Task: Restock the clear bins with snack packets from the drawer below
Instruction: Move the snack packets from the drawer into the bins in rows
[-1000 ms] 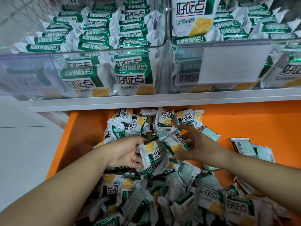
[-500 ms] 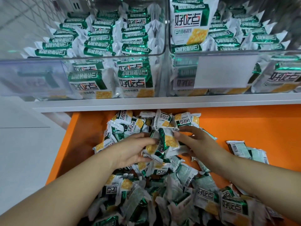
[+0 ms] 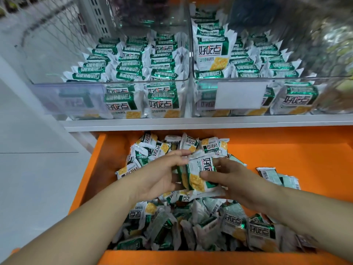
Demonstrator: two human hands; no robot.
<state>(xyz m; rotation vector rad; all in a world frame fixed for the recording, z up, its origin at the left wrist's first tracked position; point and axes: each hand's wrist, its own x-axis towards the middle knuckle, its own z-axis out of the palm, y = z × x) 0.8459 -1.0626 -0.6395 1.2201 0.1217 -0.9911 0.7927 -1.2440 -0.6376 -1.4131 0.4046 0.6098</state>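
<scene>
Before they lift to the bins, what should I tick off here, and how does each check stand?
1. Grip on the held packets: ok. The left hand and right hand clasp them from both sides.
2. Held packets free of the drawer pile: cannot tell. Their lower edge meets loose packets.
3. Room in the left bin: ok. There is bare space behind its rows.
4. Room in the right bin: cannot tell. Its far side is blurred.
5. Bin tops open: ok.
</scene>
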